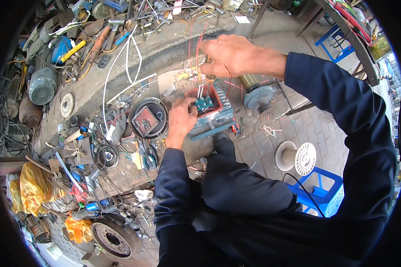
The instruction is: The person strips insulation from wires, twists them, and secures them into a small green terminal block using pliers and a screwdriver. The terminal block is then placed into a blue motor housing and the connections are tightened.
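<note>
A blue-green electric motor (214, 123) lies before me, its terminal box (220, 95) uncovered and reddish inside. Within the box is a green terminal block (204, 105) with white and red wires running up from it. My left hand (181, 121) is closed, fingers and thumb at the left end of the block; their tips are partly hidden. Above the box, my right hand (231, 55) grips a screwdriver (210, 78) with an orange-yellow handle. Its shaft points down at the block, and the contact at its tip is hard to make out. Thin red wires (198, 42) rise beside that hand.
Left of the motor sits a round dark housing (134, 110) with a square reddish cover (145, 122) in it. Pliers (150, 153) lie below. Tools and scrap crowd the left side. At right are a blue stool (329, 190), a white spool (305, 159) and a motor part (259, 98).
</note>
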Demonstrator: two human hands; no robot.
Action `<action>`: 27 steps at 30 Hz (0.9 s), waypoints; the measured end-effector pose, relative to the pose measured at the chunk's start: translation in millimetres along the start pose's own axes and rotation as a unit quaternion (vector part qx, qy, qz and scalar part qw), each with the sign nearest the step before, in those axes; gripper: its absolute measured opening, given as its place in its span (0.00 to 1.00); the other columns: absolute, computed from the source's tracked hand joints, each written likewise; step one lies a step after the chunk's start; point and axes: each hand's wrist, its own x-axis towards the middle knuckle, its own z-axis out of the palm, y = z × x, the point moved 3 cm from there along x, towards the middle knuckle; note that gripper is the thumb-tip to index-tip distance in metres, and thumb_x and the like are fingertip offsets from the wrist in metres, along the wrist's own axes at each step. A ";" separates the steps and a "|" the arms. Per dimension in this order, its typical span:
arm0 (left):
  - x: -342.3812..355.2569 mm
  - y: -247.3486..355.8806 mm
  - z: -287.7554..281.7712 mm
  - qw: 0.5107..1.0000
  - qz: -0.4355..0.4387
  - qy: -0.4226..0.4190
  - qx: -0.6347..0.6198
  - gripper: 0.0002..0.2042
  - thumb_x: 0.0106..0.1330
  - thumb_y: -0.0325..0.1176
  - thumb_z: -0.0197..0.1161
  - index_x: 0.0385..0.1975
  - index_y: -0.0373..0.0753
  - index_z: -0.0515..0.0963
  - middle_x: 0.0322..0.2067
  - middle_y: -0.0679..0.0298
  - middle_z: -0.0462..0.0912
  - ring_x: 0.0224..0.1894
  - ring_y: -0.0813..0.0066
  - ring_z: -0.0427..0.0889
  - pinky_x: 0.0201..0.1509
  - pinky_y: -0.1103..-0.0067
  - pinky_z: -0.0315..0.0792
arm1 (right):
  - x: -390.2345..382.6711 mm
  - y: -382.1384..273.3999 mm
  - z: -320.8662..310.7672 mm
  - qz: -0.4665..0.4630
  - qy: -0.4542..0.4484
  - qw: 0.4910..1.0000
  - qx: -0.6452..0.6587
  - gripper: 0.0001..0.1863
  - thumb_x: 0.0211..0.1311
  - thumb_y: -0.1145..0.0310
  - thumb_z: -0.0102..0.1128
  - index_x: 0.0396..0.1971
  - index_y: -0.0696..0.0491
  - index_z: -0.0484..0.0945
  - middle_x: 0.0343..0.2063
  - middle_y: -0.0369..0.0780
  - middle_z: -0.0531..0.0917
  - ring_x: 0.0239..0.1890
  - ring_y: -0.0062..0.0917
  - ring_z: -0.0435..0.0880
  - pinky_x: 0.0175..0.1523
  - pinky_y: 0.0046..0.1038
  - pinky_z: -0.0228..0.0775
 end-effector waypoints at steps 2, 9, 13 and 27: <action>-3.1 0.8 -0.8 1.000 0.004 0.003 0.006 0.13 0.62 0.29 0.64 0.47 0.42 0.85 0.43 0.53 0.85 0.49 0.48 0.83 0.55 0.59 0.78 | 2.8 -1.4 -3.9 -0.051 -0.009 0.998 0.028 0.25 0.60 0.52 0.67 0.47 0.59 0.79 0.33 0.55 0.87 0.41 0.54 0.87 0.45 0.49 0.81; -4.1 0.1 -3.1 1.000 0.001 -0.004 0.002 0.14 0.61 0.28 0.65 0.47 0.41 0.85 0.43 0.54 0.85 0.48 0.49 0.83 0.55 0.60 0.77 | -1.2 3.5 0.8 0.005 0.035 0.999 0.038 0.25 0.62 0.54 0.63 0.48 0.60 0.79 0.37 0.55 0.87 0.44 0.53 0.87 0.48 0.49 0.79; 1.3 0.5 -1.6 1.000 0.001 -0.005 -0.015 0.13 0.61 0.28 0.64 0.46 0.41 0.85 0.43 0.52 0.85 0.48 0.48 0.83 0.55 0.60 0.77 | 1.4 3.0 -2.5 -0.040 0.009 0.998 0.039 0.21 0.59 0.59 0.61 0.45 0.61 0.78 0.37 0.55 0.87 0.45 0.53 0.86 0.48 0.48 0.78; -9.6 6.3 -4.6 0.999 -0.007 0.043 -0.019 0.18 0.62 0.27 0.66 0.54 0.39 0.82 0.48 0.49 0.85 0.53 0.46 0.83 0.59 0.63 0.77 | -32.0 46.0 -18.6 0.098 0.130 0.983 0.085 0.22 0.62 0.51 0.66 0.42 0.57 0.82 0.37 0.53 0.88 0.39 0.45 0.89 0.46 0.42 0.80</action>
